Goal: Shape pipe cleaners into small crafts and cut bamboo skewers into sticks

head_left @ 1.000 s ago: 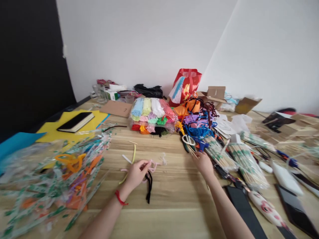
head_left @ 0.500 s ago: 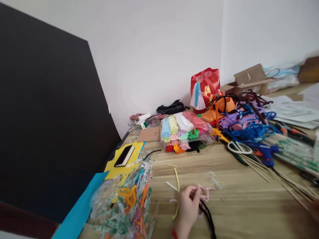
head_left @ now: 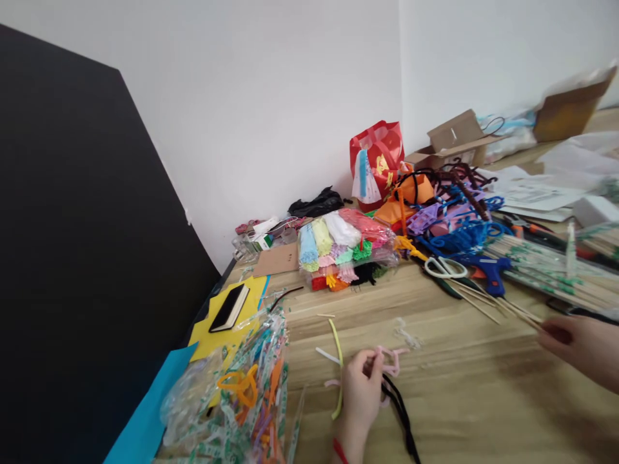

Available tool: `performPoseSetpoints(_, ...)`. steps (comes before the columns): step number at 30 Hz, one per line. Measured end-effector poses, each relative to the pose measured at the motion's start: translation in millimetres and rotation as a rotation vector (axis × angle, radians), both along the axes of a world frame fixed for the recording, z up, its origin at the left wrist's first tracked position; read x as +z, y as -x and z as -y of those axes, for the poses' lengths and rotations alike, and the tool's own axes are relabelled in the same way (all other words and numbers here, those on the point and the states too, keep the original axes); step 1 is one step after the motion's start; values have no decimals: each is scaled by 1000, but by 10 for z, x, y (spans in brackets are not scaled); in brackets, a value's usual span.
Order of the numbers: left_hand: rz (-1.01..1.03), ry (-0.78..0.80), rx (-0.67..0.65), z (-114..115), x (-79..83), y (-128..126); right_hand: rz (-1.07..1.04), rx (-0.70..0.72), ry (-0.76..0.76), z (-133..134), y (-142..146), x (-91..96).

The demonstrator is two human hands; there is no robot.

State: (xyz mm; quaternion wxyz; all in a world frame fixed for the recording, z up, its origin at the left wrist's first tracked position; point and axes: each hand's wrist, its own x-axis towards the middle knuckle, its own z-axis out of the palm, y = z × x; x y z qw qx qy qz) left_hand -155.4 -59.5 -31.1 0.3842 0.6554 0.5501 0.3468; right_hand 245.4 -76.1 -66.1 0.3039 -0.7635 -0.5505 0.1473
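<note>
Low in the middle of the head view, my left hand is closed in a pinch on a bent pink pipe cleaner. Black pipe cleaners run down the table just right of that hand. To its left lie a yellow pipe cleaner and a short white one. At the right edge, my right hand has its fingertips closed around the near ends of thin wooden sticks. Their far ends lie by the white-handled scissors and the blue glue gun.
Clear plastic wrappers with coloured pipe cleaners are heaped at left, beside a black notebook on yellow sheets. Bagged pipe cleaner bundles lie farther back. A red bag, a pile of coloured crafts and cardboard boxes stand behind.
My right hand has come into view from the right and reached the wooden sticks. The view has turned slightly right. My left hand still holds the pink pipe cleaner.
</note>
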Motion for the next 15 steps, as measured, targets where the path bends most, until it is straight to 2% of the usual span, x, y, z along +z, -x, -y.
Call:
performPoseSetpoints(1,-5,-12,1,-12,-12,-5,88,64,136,-46,114,205)
performPoseSetpoints(3,-13,-37,7,-34,-23,-14,210,94,239,-177,363,543)
performPoseSetpoints(5,-17,-56,4,-50,-16,-20,320,44,335,-320,575,734)
performPoseSetpoints(9,18,-77,-34,-50,34,-25,370,-32,291,-434,701,775)
performPoseSetpoints(12,20,-90,-51,-39,68,-25,371,-116,197,-312,541,741)
performPoseSetpoints(15,2,-98,-59,-37,79,-23,398,-206,218,-108,289,741)
